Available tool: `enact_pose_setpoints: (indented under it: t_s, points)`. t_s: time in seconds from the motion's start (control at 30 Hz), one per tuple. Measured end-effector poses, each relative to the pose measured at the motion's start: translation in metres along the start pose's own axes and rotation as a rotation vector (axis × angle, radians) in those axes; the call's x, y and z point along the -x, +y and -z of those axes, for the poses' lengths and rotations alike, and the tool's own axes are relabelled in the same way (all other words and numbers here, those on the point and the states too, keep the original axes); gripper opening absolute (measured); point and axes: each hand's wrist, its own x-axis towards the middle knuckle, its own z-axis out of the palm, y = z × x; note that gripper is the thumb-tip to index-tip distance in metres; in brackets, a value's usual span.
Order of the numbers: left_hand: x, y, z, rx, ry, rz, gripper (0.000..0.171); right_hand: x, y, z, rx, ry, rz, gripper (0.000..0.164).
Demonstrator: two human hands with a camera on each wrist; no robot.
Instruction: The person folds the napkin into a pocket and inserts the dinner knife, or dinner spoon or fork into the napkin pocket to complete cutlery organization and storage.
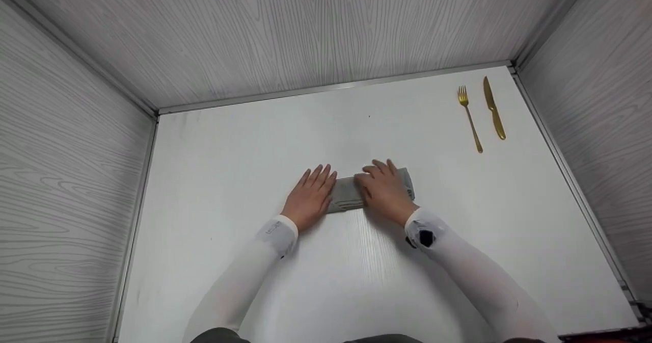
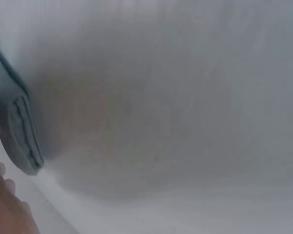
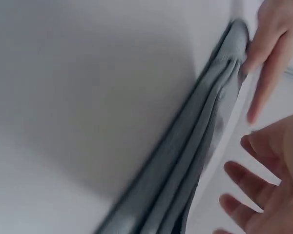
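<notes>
A grey cloth [image 1: 346, 192], folded into a narrow strip, lies on the white table. My left hand [image 1: 309, 198] rests on its left end with the fingers stretched out. Over the right part of the cloth is my right hand [image 1: 385, 192], its fingers relaxed and slightly bent; the cloth's right end sticks out beyond it. The stacked layers of the folded cloth [image 3: 185, 141] show in the right wrist view, with the fingers of the right hand [image 3: 268, 180] spread beside it. In the left wrist view, one folded end of the cloth [image 2: 19, 126] shows at the left edge.
A gold fork [image 1: 469, 116] and a gold knife [image 1: 493, 108] lie side by side at the table's far right. Wood-patterned panels [image 1: 305, 32] wall in the table [image 1: 229, 154] at the back and both sides.
</notes>
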Motion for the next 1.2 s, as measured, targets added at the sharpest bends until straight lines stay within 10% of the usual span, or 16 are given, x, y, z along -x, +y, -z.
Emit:
enact_pose_setpoints:
  t_s: [0.27,1.2]
  points:
    - [0.006,0.014,-0.010,0.004,-0.078,0.001,0.069,0.026,0.036,-0.009,0.121,-0.206,-0.085,0.067]
    - [0.006,0.009,-0.019,-0.010,-0.088,-0.004,0.074,0.034,0.048,-0.026,0.102,-0.156,-0.051,0.067]
